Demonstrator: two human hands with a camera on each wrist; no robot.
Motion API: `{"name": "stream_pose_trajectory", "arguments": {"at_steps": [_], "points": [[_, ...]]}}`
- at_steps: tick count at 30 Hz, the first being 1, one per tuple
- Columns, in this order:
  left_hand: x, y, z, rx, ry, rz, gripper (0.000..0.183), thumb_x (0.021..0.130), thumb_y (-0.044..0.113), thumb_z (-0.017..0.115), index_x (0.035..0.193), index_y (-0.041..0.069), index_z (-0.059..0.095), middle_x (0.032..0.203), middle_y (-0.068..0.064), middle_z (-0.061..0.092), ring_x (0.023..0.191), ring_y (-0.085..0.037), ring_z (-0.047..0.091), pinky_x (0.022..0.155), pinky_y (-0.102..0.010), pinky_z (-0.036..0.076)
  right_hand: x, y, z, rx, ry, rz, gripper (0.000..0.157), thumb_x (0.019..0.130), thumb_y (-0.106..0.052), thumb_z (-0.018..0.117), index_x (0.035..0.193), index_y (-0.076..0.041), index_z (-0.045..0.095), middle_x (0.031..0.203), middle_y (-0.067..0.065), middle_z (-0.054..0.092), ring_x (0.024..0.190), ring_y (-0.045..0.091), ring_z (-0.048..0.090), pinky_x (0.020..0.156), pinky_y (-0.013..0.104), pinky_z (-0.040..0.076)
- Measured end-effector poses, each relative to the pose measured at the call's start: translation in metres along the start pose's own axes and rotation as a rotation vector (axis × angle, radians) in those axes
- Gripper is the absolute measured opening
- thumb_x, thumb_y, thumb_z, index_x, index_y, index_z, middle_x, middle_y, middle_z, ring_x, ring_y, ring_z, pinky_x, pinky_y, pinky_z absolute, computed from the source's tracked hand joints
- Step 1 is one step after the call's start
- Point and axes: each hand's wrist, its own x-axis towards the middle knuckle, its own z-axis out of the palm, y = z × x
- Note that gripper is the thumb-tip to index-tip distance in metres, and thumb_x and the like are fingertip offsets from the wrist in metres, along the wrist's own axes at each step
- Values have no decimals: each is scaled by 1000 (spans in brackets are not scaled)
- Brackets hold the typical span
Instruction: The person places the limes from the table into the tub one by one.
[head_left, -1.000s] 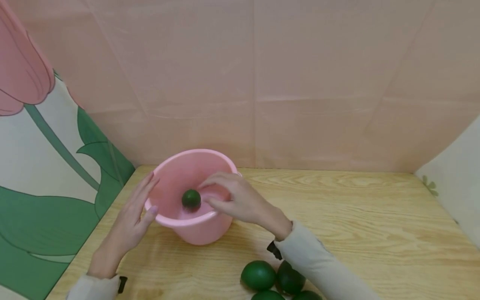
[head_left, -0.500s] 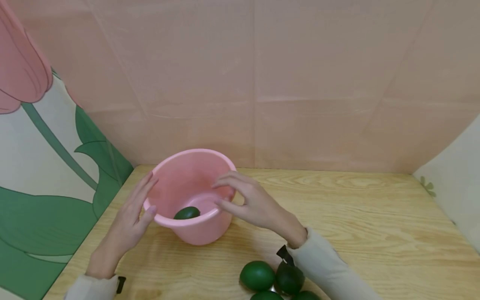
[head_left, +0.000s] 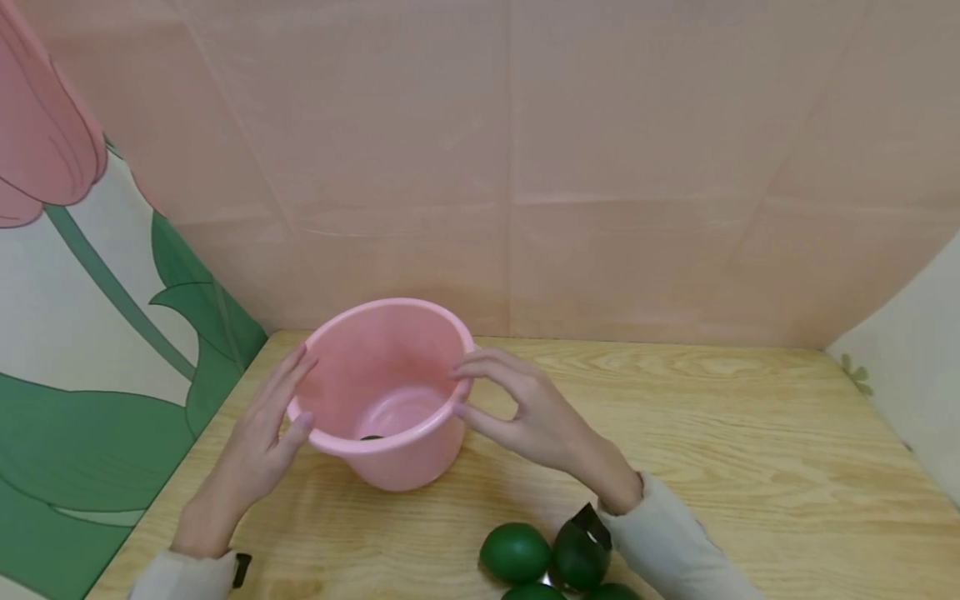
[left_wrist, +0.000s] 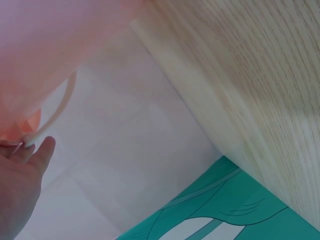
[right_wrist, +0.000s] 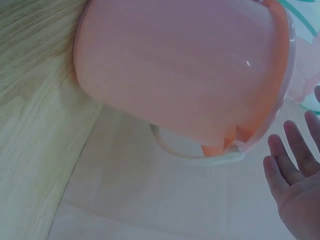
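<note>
Pink bucket (head_left: pixel 405 462) on a table (head_left: pixel 720 450): the green fruit (head_left: pixel 372 437) inside has rolled nearly out of sight, seemingly released. The empty right hand (head_left: pixel 528 408) has drawn back, fingers apart; the left hand (head_left: pixel 262 437) touches the bucket's left edge, fingers extended.

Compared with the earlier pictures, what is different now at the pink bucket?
The right grip moved rightward, from inside the bucket to its right rim. The green fruit inside moved toward the near side, almost hidden now. The left grip, bucket and other fruits stayed.
</note>
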Motion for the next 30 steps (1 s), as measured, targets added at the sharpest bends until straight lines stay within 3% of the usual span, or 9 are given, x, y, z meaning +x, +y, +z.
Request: {"name": "stream_pose_trajectory", "arguments": {"at_steps": [4, 11, 18, 26, 30], "points": [[0, 1, 0, 0, -4, -6, 66, 92, 9, 59, 154, 14, 37, 164, -9, 27, 151, -30, 25, 120, -31, 20, -5, -1, -3, -9, -10, 16, 33, 87, -13, 75, 119, -10, 67, 119, 2, 69, 118, 20, 63, 103, 37, 49], [1, 2, 0, -10, -11, -15, 66, 92, 9, 58, 154, 14, 36, 164, -9, 26, 151, -32, 24, 119, -45, 24, -14, -1, -6, -22, -40, 14, 35, 87, -14, 75, 120, -10, 67, 121, 3, 69, 119, 20, 63, 103, 39, 50], [2, 2, 0, -18, 3, -6, 65, 92, 9, 58, 154, 14, 38, 164, -9, 28, 151, -32, 25, 118, -51, 26, -23, -4, -7, -7, -77, 55, 36, 88, -19, 75, 122, -12, 66, 129, 1, 66, 127, 20, 58, 107, 38, 47], [2, 5, 0, -32, 17, -11, 65, 92, 10, 59, 153, 15, 38, 164, -8, 28, 150, -35, 27, 119, -41, 24, -36, -3, -5, -54, -120, 82, 36, 88, -22, 75, 122, -13, 65, 126, 0, 65, 122, 18, 60, 102, 37, 51], [2, 5, 0, -45, 26, -11, 64, 92, 10, 59, 153, 14, 39, 163, -7, 29, 150, -34, 26, 118, -44, 25, -42, -1, -5, -47, -151, 97, 35, 90, -23, 73, 123, -15, 64, 126, -1, 65, 121, 15, 60, 100, 36, 52]]}}
